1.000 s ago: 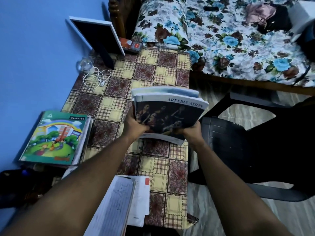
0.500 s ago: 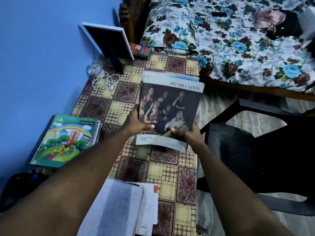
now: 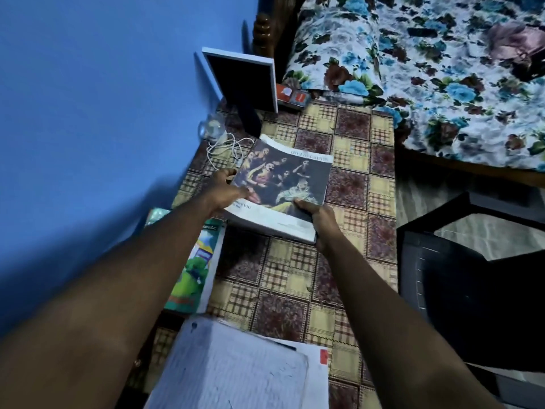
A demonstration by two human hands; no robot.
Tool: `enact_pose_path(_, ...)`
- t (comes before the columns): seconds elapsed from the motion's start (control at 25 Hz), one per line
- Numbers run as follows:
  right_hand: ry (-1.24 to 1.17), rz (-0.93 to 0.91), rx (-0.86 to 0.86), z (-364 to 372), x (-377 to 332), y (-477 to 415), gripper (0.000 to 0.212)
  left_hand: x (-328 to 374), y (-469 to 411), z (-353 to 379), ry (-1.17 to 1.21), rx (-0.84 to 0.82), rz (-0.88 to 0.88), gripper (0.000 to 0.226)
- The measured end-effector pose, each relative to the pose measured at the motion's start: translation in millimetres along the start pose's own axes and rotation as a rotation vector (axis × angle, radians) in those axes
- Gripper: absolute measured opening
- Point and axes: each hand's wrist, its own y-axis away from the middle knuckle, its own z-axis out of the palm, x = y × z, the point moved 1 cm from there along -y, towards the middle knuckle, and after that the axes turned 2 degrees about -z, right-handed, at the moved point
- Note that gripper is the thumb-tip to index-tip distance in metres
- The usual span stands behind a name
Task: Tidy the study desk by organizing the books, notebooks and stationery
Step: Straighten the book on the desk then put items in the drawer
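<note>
Both my hands hold a stack of books topped by the Art Education book (image 3: 283, 178), which has a dark painting on its cover. The stack lies nearly flat, low over the middle of the desk (image 3: 348, 261) with its chequered cloth. My left hand (image 3: 221, 188) grips the stack's near left corner, thumb on the cover. My right hand (image 3: 317, 218) grips the near right corner. A green Classmate notebook (image 3: 200, 270) lies on the desk's left edge, partly hidden by my left arm. An open lined notebook (image 3: 236, 370) with loose papers sits at the near edge.
A white-edged frame (image 3: 244, 81) leans at the desk's far left corner, with a clear bulb and white cable (image 3: 224, 143) beside it. A small red box (image 3: 292, 95) lies at the far edge. A flower-patterned bed (image 3: 442, 69) is beyond, a black plastic chair (image 3: 472, 290) to the right.
The stack of books has come down from upright in front of me to nearly flat over the desk, further away and to the left. Both hands stay on it.
</note>
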Motion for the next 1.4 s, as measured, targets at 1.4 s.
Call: enact_pose_path(1.4, 0.307, -0.058, 0.068, 70, 45, -27, 0.051, -50, -48, -78, -0.473, 0.263, -0.139, 0.048)
